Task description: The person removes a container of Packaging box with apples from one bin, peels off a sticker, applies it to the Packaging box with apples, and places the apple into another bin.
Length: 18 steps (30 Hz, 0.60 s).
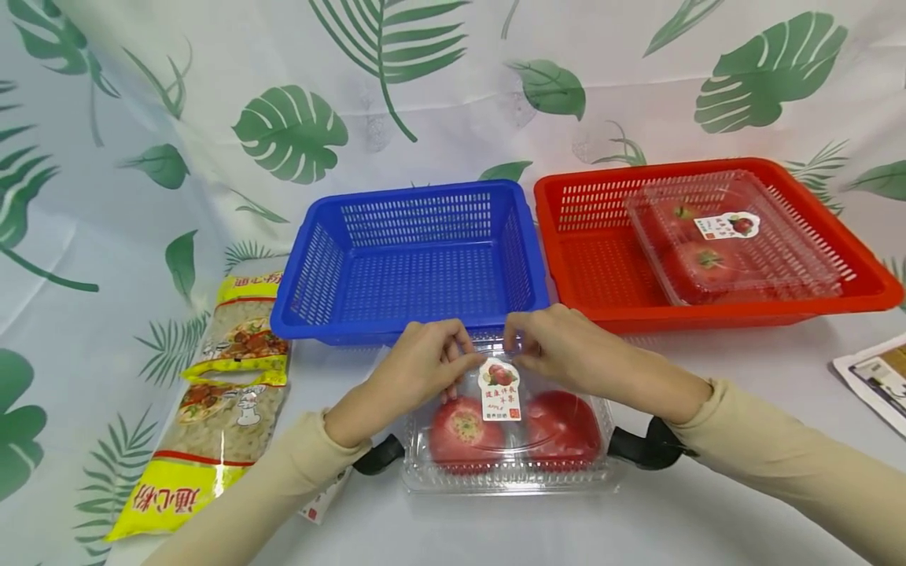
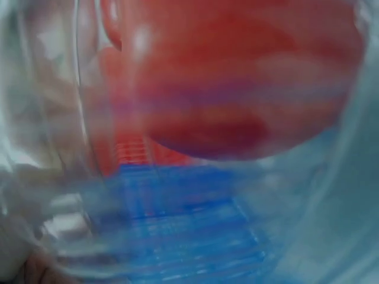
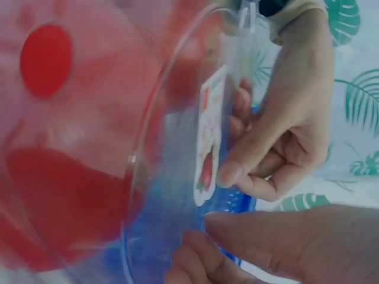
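Observation:
A clear plastic box [image 1: 510, 478] with red apples [image 1: 564, 430] lies in front of me; a white label [image 1: 500, 391] with an apple picture is on its lid. My left hand [image 1: 425, 358] is at the label's upper left corner, its thumb [image 3: 231, 173] and curled fingers pinching there. My right hand [image 1: 566, 350] pinches at the upper right corner, thumb and forefinger brought together. In the left wrist view, one large apple [image 2: 237, 77] shows blurred through the plastic.
A blue basket [image 1: 418, 330] stands just behind the box. Beside it, a red basket [image 1: 708, 316] holds another labelled apple box [image 1: 764, 259]. Yellow pasta bags [image 1: 212, 440] lie at the left. A white label sheet [image 1: 322, 503] shows partly under my left arm; a printed packet [image 1: 878, 381] sits far right.

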### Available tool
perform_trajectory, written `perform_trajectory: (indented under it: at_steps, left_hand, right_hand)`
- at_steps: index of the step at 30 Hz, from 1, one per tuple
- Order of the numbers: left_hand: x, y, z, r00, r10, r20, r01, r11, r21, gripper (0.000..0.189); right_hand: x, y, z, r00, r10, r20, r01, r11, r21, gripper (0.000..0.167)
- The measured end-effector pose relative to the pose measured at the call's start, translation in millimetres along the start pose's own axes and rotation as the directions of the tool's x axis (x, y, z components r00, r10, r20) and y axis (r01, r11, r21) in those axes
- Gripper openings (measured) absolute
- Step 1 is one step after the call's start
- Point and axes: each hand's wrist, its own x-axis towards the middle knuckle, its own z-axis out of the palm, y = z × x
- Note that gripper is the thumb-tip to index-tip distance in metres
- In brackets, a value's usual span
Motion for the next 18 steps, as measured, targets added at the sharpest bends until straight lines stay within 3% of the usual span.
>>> perform_trajectory:
  at_steps: [3, 5, 7, 9, 11, 13, 15, 18]
  left_hand:
    - [-5.3, -0.1, 0.2, 0.996, 0.093, -0.008, -0.092, 0.992, 0.088, 0.006]
    - [-11.7, 0.4, -1.2, 0.982, 0.191, 0.007, -0.189, 0.965, 0.18, 0.006]
    - [-18.6, -0.5, -3.2, 0.955, 0.296, 0.032, -0.293, 0.916, 0.273, 0.013]
    - [-26.0, -3.0, -5.2, 0.92, 0.385, 0.071, -0.384, 0.852, 0.356, 0.023]
    - [-31.6, -8.0, -6.2, 0.889, 0.444, 0.111, -0.446, 0.788, 0.424, 0.033]
    - [-35.1, -14.2, -5.8, 0.87, 0.47, 0.147, -0.482, 0.753, 0.448, 0.043]
    - [-36.9, -19.9, -4.9, 0.862, 0.476, 0.175, -0.5, 0.745, 0.442, 0.05]
    - [-37.7, -25.6, -4.0, 0.869, 0.454, 0.197, -0.494, 0.778, 0.388, 0.054]
  right_hand:
    - [-7.1, 0, -3, 1.0, -0.019, 0.001, 0.019, 0.998, 0.052, 0.01]
    - [-15.1, 1, -3, 0.999, -0.051, -0.007, 0.051, 0.994, 0.092, 0.013]
    - [-24.1, 3, -1, 0.992, -0.121, -0.036, 0.124, 0.986, 0.114, 0.018]
    - [-32.7, 9, 5, 0.974, -0.212, -0.076, 0.218, 0.972, 0.087, 0.025]
    - [-39.4, 16, 15, 0.948, -0.295, -0.122, 0.299, 0.954, 0.019, 0.031]
    - [-44.1, 24, 25, 0.923, -0.35, -0.161, 0.344, 0.937, -0.067, 0.038]
    - [-47.0, 30, 34, 0.912, -0.366, -0.188, 0.346, 0.929, -0.129, 0.044]
    - [-49.3, 37, 44, 0.915, -0.348, -0.204, 0.321, 0.934, -0.157, 0.053]
